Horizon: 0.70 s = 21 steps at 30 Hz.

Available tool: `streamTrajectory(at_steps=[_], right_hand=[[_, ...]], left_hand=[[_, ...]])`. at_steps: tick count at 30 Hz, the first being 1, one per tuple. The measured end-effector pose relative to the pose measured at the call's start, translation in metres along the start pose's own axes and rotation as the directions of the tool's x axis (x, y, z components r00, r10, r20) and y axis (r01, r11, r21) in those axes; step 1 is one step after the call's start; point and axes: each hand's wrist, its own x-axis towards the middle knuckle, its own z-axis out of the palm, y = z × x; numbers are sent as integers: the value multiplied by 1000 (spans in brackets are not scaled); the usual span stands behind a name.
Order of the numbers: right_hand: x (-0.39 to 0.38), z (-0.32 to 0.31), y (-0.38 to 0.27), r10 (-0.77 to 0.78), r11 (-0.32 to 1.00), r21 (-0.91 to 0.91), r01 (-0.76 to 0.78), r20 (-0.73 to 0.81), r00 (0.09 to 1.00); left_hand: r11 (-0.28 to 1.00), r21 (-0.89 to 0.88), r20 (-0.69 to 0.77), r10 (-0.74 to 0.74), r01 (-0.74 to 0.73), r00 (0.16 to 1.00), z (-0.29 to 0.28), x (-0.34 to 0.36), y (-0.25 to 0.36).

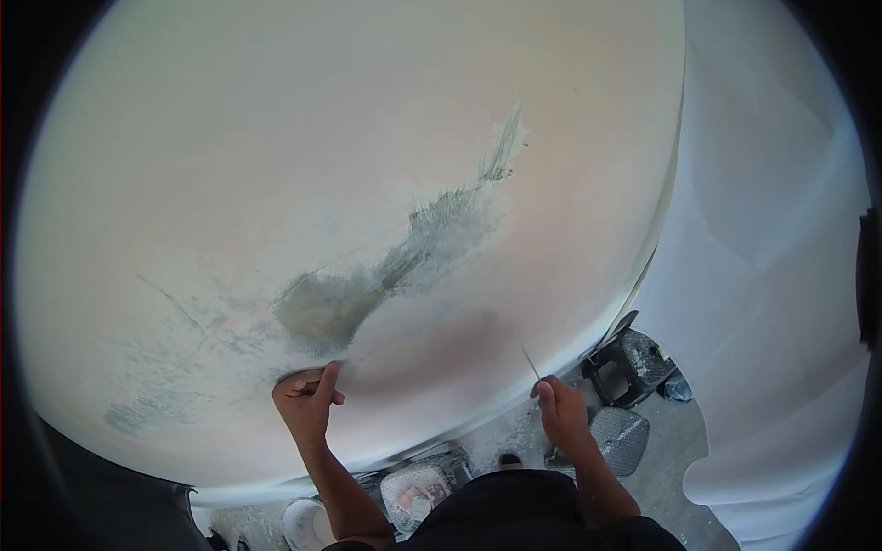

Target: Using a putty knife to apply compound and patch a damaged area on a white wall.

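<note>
A large, pale pink and cream painting surface (441, 83) fills most of the head view, with a band of grey-green brushwork (331, 308) running diagonally up to the right. Just below the darkest grey patch, my left hand (309, 395) is up against the surface. Its fingers are bent and the thumb points upward; whatever they may hold is hidden. My right hand (562, 411), near the lower right edge of the painting, grips a thin paintbrush (530, 362). The brush points up and left, and I cannot tell whether its tip touches the surface.
Black stools (625, 367) spattered with white stand below the painting's right edge. A paint-marked seat (418, 491) and a white bucket (308, 525) are near my body. White sheeting (763, 230) hangs along the right. The grey floor (666, 482) has pale spatters.
</note>
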Motion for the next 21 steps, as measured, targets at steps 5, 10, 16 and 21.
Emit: streamTrajectory(at_steps=[5,10,16,21], right_hand=[[50,-6,-81,-432,874,-312,373,-147,890],[76,11,-108,-463,844,-387,371,-177,868],[86,24,-99,-486,817,-443,369,-185,854],[102,26,-95,-556,805,-387,450,-227,799]], left_hand=[[1000,5,-2,-26,26,1000,-3,0,0],[1000,-2,-6,-19,19,1000,-1,2,2],[999,10,-28,-38,38,999,-3,0,-2],[999,13,-44,-29,29,999,-2,0,-4]])
